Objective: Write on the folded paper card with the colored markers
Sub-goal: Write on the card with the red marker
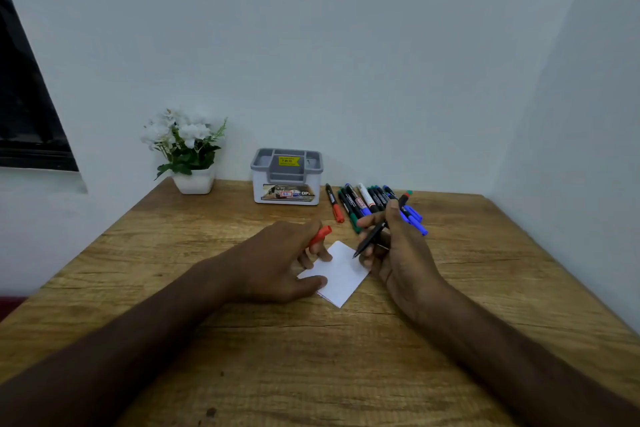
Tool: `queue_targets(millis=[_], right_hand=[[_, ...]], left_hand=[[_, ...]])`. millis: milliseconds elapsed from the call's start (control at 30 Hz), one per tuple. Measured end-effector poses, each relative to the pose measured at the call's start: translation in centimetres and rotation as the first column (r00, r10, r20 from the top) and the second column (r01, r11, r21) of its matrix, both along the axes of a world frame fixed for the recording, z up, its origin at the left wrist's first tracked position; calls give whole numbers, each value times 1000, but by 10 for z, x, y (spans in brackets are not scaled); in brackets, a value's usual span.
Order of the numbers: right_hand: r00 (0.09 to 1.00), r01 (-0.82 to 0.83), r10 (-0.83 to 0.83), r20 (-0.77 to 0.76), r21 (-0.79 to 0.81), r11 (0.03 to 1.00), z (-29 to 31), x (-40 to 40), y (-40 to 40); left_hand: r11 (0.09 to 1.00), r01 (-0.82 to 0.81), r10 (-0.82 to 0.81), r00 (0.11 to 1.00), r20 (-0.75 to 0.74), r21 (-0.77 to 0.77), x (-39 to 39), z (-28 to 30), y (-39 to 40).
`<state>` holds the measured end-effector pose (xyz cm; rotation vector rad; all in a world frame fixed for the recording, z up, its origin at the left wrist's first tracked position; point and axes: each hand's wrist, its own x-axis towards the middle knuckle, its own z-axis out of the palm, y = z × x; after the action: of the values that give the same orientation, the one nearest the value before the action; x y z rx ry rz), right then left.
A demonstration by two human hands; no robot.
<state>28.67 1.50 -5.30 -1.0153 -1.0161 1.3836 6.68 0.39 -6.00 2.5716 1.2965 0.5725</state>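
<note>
Folded paper card (341, 272) lies flat at counter (242, 357) middle. Left hand (277, 263) presses card's left edge with thumb and fingertips, red cap (320, 236) pinched in fingers. Right hand (391, 246) grips black marker (375, 234), tip touching card's far right edge. Spare markers (370, 203) fanned near counter's back edge, beside grey organiser (286, 177). White flower pot (193, 180) at back left corner.

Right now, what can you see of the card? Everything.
The card is a small white rectangle of folded paper, layered edges showing at its near corner. It lies flat on the wooden table, turned diagonally, and looks blank. The left hand presses its left edge with thumb and fingertips while gripping a red cap. The right hand holds a marker, tip at the card's right edge.
</note>
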Motion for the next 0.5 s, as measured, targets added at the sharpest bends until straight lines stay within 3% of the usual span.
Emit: queue_targets(millis=[300, 400, 500], right_hand=[[917, -384, 382, 115, -9, 923, -8, 1, 7], [889, -406, 394, 234, 0, 914, -5, 1, 11], [849, -401, 348, 398, 56, 914, -4, -5, 9]], left_hand=[[982, 97, -59, 972, 227, -159, -36, 0, 11], [961, 143, -82, 964, 253, -236, -39, -3, 13], [979, 101, -62, 974, 217, -176, -38, -4, 14]])
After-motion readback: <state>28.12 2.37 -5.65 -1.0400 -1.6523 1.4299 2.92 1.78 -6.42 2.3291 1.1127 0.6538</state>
